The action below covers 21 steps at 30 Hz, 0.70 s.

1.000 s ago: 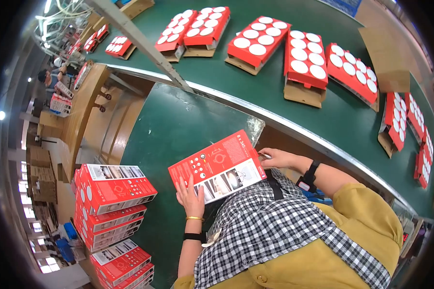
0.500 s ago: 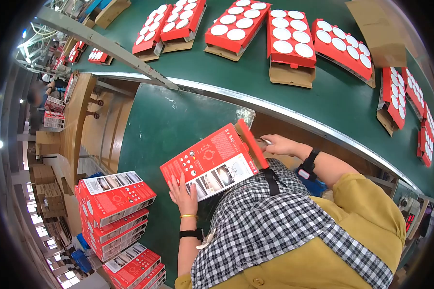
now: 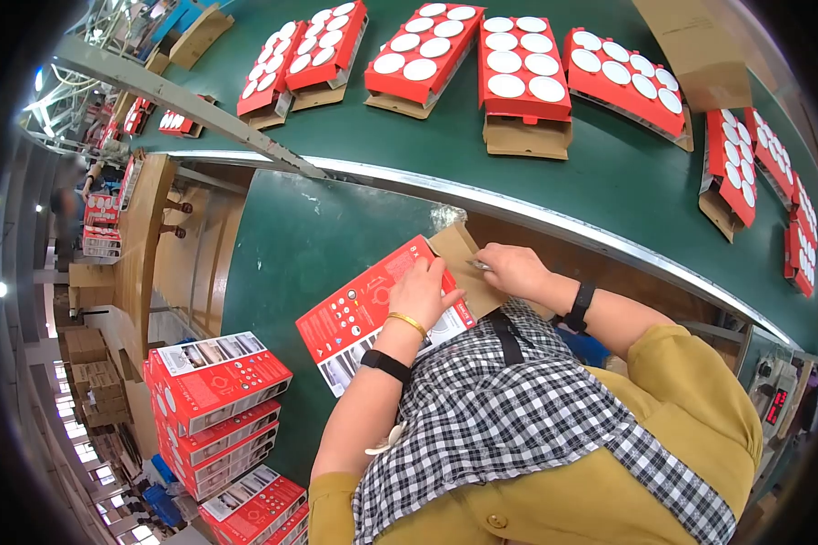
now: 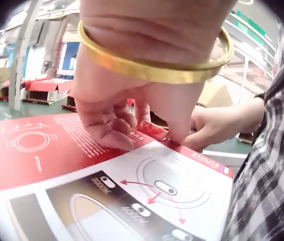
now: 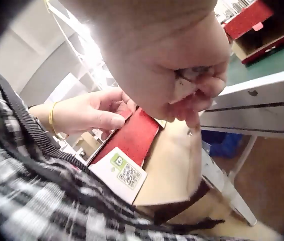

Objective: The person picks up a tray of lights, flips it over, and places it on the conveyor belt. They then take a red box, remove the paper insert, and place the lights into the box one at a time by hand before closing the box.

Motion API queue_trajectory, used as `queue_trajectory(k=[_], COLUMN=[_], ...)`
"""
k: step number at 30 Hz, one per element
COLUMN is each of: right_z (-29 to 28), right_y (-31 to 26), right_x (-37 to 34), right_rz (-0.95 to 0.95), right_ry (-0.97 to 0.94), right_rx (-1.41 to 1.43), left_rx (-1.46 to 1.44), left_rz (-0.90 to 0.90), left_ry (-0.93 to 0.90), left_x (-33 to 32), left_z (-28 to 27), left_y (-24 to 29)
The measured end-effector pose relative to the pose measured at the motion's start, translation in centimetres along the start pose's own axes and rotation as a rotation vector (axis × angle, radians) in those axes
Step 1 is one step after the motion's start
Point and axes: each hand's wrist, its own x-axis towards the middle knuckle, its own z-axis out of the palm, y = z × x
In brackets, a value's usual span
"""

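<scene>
A red and white printed carton (image 3: 354,313) lies tilted across the green table in front of the checked apron, its brown end flap (image 3: 468,259) folded outward. My left hand (image 3: 420,295) is over the end of the carton, its fingers curled at the edge. In the left wrist view a small red side flap (image 4: 154,131) shows between those fingers and thumb. My right hand (image 3: 516,271) is curled round a small silvery thing (image 3: 478,264), mostly hidden by the fingers, right over the brown flap. What this silvery thing is, I cannot tell.
Stacked red cartons (image 3: 218,377) stand at the table's left end. Across a metal rail (image 3: 482,204), several red cartons with white discs (image 3: 527,59) lie on a long green surface. A slanted metal post (image 3: 191,104) rises at the back left. Another person is far left.
My left hand has moved from the carton's near left corner to its right end. The end flap has folded outward, showing its brown inside. My right hand has come over that flap.
</scene>
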Motion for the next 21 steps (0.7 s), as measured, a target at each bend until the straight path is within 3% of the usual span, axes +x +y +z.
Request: queue_trajectory(k=[6, 9, 11, 13, 15, 16, 18, 21], right_z=[1.6, 1.9, 2.6, 2.9, 3.1, 3.6, 3.8, 3.4], right_y=[-1.0, -3.0, -3.8, -4.2, -4.2, -4.2, -4.4, -4.3], right_x=[4.6, 6.9, 7.6, 8.4, 8.8, 9.1, 9.6, 11.3], right_rz=[0.050, 0.131, 0.014, 0.029, 0.035, 0.006, -0.031, 0.050], right_ry=[-0.132, -0.193, -0.116, -0.133, -0.151, -0.131, -0.116, -0.054], right_rx=[-0.078, 0.127, 0.220, 0.213, 0.195, 0.188, 0.182, 0.180], left_rx=[-0.128, -0.275, -0.330, -0.391, -0.779, -0.780, -1.047, -1.156], left_rz=[-0.068, 0.021, -0.014, -0.048, -0.251, -0.256, -0.338, -0.340], left_ry=[-0.006, 0.187, 0.176, 0.168, 0.161, 0.165, 0.149, 0.139], left_x=[-0.3, -1.8, -3.1, -4.4, -5.3, -5.7, -6.4, -6.8], left_z=[0.4, 0.9, 1.5, 2.3, 3.8, 3.8, 3.7, 4.1], left_y=[-0.9, -2.1, -2.7, -3.4, -4.5, -4.8, -5.4, -6.3])
